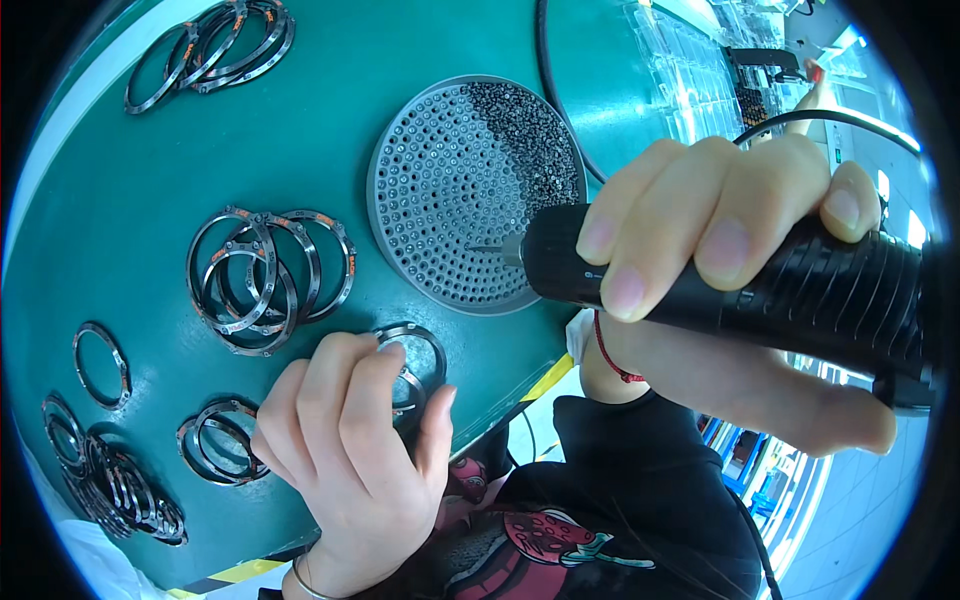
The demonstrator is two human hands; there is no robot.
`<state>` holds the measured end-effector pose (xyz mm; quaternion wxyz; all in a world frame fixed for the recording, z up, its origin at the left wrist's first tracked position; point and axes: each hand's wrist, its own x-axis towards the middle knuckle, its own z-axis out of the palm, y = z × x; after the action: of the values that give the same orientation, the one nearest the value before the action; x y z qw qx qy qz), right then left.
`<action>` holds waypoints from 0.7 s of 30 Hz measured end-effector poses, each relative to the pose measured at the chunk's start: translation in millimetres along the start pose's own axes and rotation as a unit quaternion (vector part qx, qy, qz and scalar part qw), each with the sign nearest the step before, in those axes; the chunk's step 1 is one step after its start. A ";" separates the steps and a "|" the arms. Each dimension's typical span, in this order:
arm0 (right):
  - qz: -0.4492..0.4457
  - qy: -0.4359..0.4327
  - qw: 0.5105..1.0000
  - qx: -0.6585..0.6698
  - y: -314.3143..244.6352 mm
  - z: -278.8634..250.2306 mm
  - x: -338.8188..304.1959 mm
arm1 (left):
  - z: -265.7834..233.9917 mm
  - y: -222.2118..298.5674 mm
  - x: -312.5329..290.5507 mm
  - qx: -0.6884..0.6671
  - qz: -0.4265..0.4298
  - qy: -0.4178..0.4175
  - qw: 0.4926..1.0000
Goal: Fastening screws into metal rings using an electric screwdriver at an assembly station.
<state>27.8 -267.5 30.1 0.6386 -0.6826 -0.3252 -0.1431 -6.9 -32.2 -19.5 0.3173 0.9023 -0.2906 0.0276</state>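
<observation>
1. The electric screwdriver (pixel 780 305) is gripped in the right hand (pixel 735 205), its fingers wrapped over the black barrel. It lies to the right of the round grey tray (pixel 373 200), long axis running roughly sideways, with the bit (pixel 487 248) pointing left over the tray's near right part; whether the tip touches cannot be told.
2. A metal ring (pixel 408 329) lies just on the near side of the tray, below and left of the bit. The left hand (pixel 365 440) is the nearer one, partly covering it, fingers curled and thumb apart; I cannot tell whether they pinch it.
3. Loose dark screws (pixel 530 135) heap on the tray's far right part. The barrel hides some of its right edge.
4. Left of the tray, overlapping rings (pixel 270 265) crowd the left hand's far side; a smaller group (pixel 232 480) lies nearer the person, close by its fingers.
5. Farther left of the tray are a lone ring (pixel 123 375) and a pile (pixel 120 490); clear plastic trays (pixel 690 80) stand beyond its right side.
</observation>
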 end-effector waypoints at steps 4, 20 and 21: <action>0.001 0.004 1.000 -0.009 -4.4 0.5 1.7 | -5.2 -0.3 2.3 -0.019 0.030 -0.032 0.999; -0.012 0.093 0.995 0.037 -20.2 15.6 3.9 | -2.0 -0.2 1.2 -0.073 0.018 -0.002 0.997; -0.011 0.054 0.997 0.053 -21.7 12.6 5.8 | -1.4 0.5 1.9 -0.073 0.017 -0.001 0.997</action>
<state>15.7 -254.4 48.8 0.6889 -0.6354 -0.3051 -0.1690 -5.4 -32.6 -17.7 0.3813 0.8718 -0.3075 0.0104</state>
